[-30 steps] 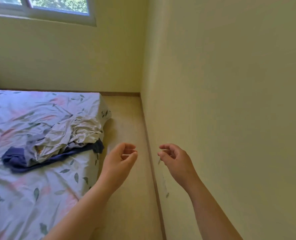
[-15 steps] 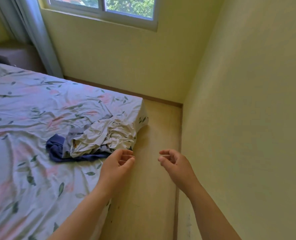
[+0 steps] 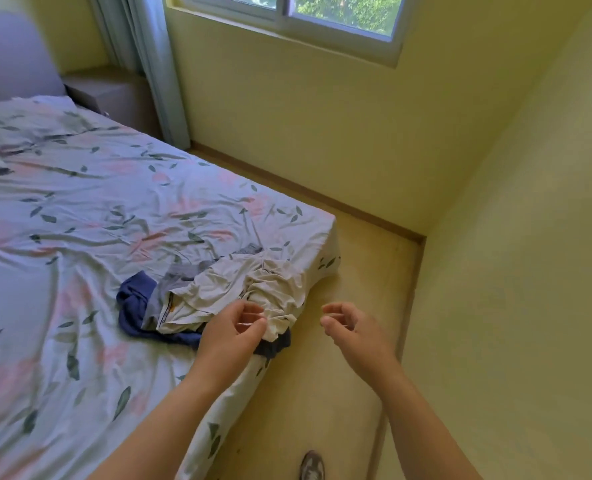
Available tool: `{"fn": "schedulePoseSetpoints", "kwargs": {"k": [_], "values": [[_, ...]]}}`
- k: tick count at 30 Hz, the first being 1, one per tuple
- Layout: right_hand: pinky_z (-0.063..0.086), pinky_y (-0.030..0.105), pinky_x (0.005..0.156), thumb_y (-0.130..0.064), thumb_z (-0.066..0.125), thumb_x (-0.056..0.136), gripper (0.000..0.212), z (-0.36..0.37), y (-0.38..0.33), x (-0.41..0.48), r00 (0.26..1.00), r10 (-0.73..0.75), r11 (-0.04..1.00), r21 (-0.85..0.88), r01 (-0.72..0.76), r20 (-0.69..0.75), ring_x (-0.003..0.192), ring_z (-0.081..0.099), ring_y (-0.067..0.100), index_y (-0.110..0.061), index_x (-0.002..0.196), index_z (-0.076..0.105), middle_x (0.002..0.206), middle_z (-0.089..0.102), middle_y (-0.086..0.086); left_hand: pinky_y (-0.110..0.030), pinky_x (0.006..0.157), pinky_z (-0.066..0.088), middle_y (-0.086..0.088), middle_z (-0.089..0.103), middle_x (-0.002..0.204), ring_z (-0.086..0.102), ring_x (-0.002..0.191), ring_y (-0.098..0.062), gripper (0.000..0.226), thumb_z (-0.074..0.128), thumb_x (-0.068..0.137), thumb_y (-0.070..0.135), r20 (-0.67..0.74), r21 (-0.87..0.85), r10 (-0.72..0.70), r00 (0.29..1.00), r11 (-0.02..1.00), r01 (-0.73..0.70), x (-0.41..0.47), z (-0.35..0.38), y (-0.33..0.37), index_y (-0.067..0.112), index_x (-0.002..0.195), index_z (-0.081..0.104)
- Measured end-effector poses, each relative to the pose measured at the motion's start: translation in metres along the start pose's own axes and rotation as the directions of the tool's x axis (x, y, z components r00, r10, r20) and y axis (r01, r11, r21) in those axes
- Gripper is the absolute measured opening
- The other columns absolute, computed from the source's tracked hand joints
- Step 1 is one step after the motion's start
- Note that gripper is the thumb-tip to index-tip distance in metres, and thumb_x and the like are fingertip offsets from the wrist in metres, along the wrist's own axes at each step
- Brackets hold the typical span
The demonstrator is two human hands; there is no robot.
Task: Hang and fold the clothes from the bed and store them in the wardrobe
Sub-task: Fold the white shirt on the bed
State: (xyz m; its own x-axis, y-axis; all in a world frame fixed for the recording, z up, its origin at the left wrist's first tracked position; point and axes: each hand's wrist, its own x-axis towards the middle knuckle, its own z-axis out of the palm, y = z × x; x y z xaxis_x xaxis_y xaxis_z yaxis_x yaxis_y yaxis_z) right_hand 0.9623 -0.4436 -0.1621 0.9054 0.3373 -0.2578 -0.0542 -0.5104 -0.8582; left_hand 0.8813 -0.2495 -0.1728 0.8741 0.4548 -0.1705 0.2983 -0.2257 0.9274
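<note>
Lying on the bed (image 3: 80, 220), clothes (image 3: 232, 292) sit beside left fingers (image 3: 249, 309).

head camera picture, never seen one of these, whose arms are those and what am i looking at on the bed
There is no machine here. The camera sits on a person's head and looks forward and down, so the two bare arms coming in from the bottom are the wearer's own. The left hand hovers over a pile of clothes crumpled near the corner of the bed. The right hand hangs over the floor beside the bed. Both have loosely curled fingers and grip nothing. In the pile, a cream garment lies on top, with a grey garment and a navy garment under it. Behind are a window and a curtain. The wearer's shoe shows at the bottom edge.
</note>
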Motion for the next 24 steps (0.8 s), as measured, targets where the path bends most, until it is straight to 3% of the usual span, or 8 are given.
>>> {"fn": "schedulePoseSetpoints", "kwargs": {"k": [6, 11, 24], "values": [[0.044, 0.005, 0.058, -0.031, 0.058, 0.096, 0.019, -0.037, -0.01, 0.097, 0.991, -0.05, 0.998, -0.03, 0.054, 0.125, 0.09, 0.062, -0.002, -0.029, 0.115, 0.06, 0.102, 0.065, -0.013, -0.013, 0.063, 0.046, 0.006, 0.069, 0.094, 0.065, 0.088, -0.006, 0.009, 0.066, 0.09, 0.019, -0.126, -0.027, -0.083, 0.989, 0.996, 0.081, 0.058, 0.035, 0.017, 0.024, 0.097, 0.065], [0.042, 0.006, 0.057, -0.032, 0.059, 0.095, 0.017, -0.052, -0.017, 0.17, 0.976, -0.061, 0.994, -0.072, 0.078, 0.211, 0.087, 0.062, -0.004, -0.032, 0.112, 0.06, 0.101, 0.065, -0.015, -0.015, 0.066, 0.046, 0.008, 0.068, 0.095, 0.063, 0.089, -0.003, 0.01, 0.065, 0.09, 0.019, -0.208, -0.046, -0.136, 0.969, 0.99, 0.13, 0.101, 0.051, 0.022, 0.026, 0.097, 0.065], [0.045, 0.016, 0.067, -0.03, 0.06, 0.094, 0.022, -0.016, -0.052, 0.332, 0.937, -0.032, 0.987, -0.136, 0.084, 0.348, 0.09, 0.063, 0.006, -0.025, 0.115, 0.062, 0.103, 0.066, -0.007, -0.018, 0.069, 0.048, 0.005, 0.069, 0.092, 0.065, 0.087, -0.004, 0.011, 0.066, 0.09, 0.02, -0.312, -0.144, -0.226, 0.923, 0.971, 0.189, 0.25, 0.035, 0.006, 0.03, 0.094, 0.064]]}}
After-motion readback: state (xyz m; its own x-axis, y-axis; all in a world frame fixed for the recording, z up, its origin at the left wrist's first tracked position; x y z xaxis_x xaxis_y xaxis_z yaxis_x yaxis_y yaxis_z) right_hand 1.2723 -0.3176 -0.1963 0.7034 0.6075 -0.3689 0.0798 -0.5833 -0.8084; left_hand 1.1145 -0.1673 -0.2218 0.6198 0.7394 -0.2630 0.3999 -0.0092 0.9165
